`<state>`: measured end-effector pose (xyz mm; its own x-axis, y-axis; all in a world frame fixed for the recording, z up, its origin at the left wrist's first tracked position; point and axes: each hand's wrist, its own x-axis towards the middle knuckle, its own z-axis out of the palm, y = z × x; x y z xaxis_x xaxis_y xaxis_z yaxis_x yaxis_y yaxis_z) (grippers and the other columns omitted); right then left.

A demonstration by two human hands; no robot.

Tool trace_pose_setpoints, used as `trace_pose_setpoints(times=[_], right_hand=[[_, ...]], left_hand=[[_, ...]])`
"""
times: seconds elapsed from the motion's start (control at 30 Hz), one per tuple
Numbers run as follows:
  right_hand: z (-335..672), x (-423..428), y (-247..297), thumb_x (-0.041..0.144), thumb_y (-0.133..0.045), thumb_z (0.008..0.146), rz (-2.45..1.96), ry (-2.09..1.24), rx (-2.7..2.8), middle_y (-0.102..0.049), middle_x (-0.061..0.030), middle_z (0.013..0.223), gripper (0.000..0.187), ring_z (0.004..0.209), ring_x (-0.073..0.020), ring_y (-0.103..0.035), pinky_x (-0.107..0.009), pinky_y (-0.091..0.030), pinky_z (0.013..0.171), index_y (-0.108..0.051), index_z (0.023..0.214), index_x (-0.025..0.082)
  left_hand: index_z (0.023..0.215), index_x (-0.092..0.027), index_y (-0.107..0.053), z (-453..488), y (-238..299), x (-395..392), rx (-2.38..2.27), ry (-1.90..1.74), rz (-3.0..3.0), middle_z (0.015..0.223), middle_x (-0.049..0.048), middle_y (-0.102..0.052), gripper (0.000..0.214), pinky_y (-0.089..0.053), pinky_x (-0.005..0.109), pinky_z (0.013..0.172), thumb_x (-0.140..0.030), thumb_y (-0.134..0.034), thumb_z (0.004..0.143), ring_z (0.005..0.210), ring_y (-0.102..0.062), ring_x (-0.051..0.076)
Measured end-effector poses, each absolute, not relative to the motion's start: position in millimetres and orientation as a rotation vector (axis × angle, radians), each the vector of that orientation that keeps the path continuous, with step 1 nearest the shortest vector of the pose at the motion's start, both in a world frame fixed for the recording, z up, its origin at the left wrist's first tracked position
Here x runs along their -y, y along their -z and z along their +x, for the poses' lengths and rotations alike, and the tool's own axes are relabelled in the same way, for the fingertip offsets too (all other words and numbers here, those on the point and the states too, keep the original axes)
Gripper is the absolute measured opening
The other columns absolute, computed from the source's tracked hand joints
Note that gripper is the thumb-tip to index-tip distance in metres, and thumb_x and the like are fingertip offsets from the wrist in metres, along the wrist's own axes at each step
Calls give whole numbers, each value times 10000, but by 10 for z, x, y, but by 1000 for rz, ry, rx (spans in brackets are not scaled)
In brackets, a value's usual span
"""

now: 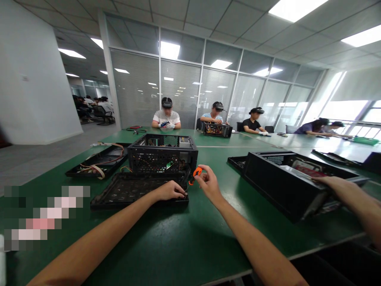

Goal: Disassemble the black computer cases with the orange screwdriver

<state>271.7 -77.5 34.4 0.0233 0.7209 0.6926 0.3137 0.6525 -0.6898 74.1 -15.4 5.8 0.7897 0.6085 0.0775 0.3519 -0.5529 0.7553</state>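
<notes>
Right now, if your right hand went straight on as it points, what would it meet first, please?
Probably the open black metal computer case, just beyond the orange-handled screwdriver that the right hand holds, though depth is unclear.

The screwdriver [196, 173] is small, with an orange and black handle. It is tilted in the fingers of the right hand [208, 183], tip pointing down at the panel [131, 190]. The panel is black, flat and full of little holes; it lies on the green tabletop [178, 238], with the left hand [169, 190] resting on its right corner.
</notes>
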Motion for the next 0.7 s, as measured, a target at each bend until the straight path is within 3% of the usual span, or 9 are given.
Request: trace_pose_setpoints(times=[0.1, 0.17, 0.27, 0.33, 0.4, 0.5, 0.6, 0.7], right_hand=[[2726, 790, -361, 322, -513, 792, -904, -371, 1601, -496, 42, 611, 355, 431, -62, -386, -193, -372, 417, -472, 1119, 192], [2715, 805, -369, 318, -459, 823, -881, -377, 1638, -564, 1, 743, 359, 455, -65, -414, -208, -398, 441, -440, 1162, 199], [2675, 838, -386, 308, -407, 848, -853, -315, 1647, -559, -68, 992, 324, 696, -114, -534, -257, -467, 611, -433, 1151, 195], [2641, 892, -411, 299, -387, 859, -835, -264, 1656, -545, -78, 1006, 291, 867, -153, -533, -308, -458, 749, -431, 1124, 186], [2595, 994, -442, 282, -350, 874, -767, -241, 1700, -548, -70, 946, 271, 872, -157, -536, -343, -439, 799, -396, 1124, 188], [2450, 1210, -461, 274, -332, 880, -718, -103, 1849, -539, -79, 939, 248, 820, -158, -552, -340, -444, 766, -379, 1112, 198], [2145, 1346, -400, 379, -420, 844, -898, 213, 2251, -545, -92, 934, 235, 782, -179, -567, -301, -453, 643, -481, 984, 200], [1758, 1249, -293, 536, -498, 756, -1223, 486, 2497, -574, -95, 872, 385, 694, -205, -587, -299, -439, 540, -530, 871, 170]], left_hand=[[950, -142, -674, 732, -58, 153, -727, -411, 2206, 878, 52, -685, 364, -427, 204, 686, -382, -609, 684, 760, -600, 155], [953, -136, -672, 735, -57, 156, -727, -404, 2208, 867, 57, -685, 372, -427, 205, 670, -385, -605, 686, 741, -598, 152], [941, -131, -675, 762, -62, 176, -708, -409, 2221, 862, 57, -684, 360, -428, 205, 671, -379, -599, 691, 739, -594, 150], [922, -126, -676, 777, -88, 205, -700, -419, 2237, 852, 52, -681, 338, -426, 203, 671, -368, -587, 703, 742, -589, 148], [894, -125, -674, 754, -142, 244, -705, -442, 2280, 832, 41, -675, 301, -420, 195, 674, -349, -559, 729, 744, -581, 140], [840, -144, -654, 568, -265, 298, -795, -496, 2430, 792, 16, -653, 227, -401, 184, 676, -298, -506, 764, 726, -559, 120], [786, -170, -620, 196, -357, 311, -1016, -532, 2603, 759, 10, -621, 167, -385, 198, 682, -235, -468, 764, 720, -538, 125], [770, -179, -588, -210, -367, 262, -1232, -585, 2705, 763, 25, -598, 153, -384, 233, 709, -201, -437, 765, 737, -533, 147]])
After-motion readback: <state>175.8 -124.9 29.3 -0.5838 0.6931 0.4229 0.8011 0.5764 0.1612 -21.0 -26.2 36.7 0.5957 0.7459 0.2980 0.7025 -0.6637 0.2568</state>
